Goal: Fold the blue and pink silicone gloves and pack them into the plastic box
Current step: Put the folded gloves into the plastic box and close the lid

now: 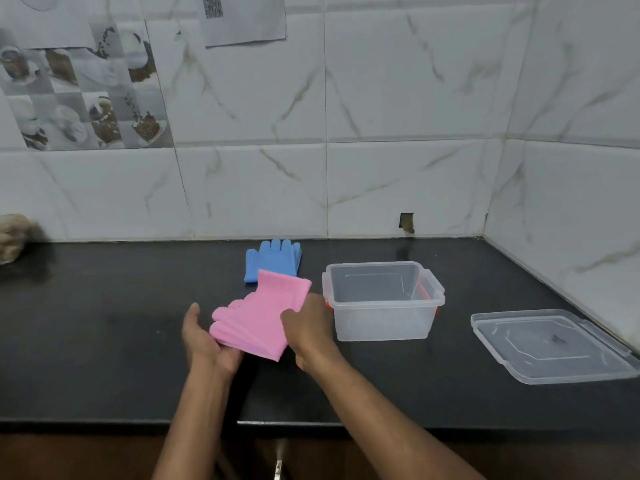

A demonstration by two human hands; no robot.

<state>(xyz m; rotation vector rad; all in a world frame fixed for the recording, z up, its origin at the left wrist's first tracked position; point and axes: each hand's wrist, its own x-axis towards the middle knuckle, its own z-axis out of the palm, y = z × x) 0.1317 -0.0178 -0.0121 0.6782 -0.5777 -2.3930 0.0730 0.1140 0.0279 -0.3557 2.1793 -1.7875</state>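
The pink silicone gloves (258, 317) are held just above the black counter, stacked, fingers pointing left, cuff end toward the back right. My left hand (204, 341) cups the finger end from below. My right hand (306, 327) grips their right edge. The blue gloves (272, 261) lie flat behind them near the wall, fingers pointing away, their near end partly covered by the pink cuff. The clear plastic box (384, 323) stands open and empty just right of my right hand.
The box's clear lid (550, 344) lies flat on the counter at the right, close to the side wall. A brown fuzzy object (15, 237) sits at the far left against the tiled wall. The counter's front edge (104, 422) runs below my forearms.
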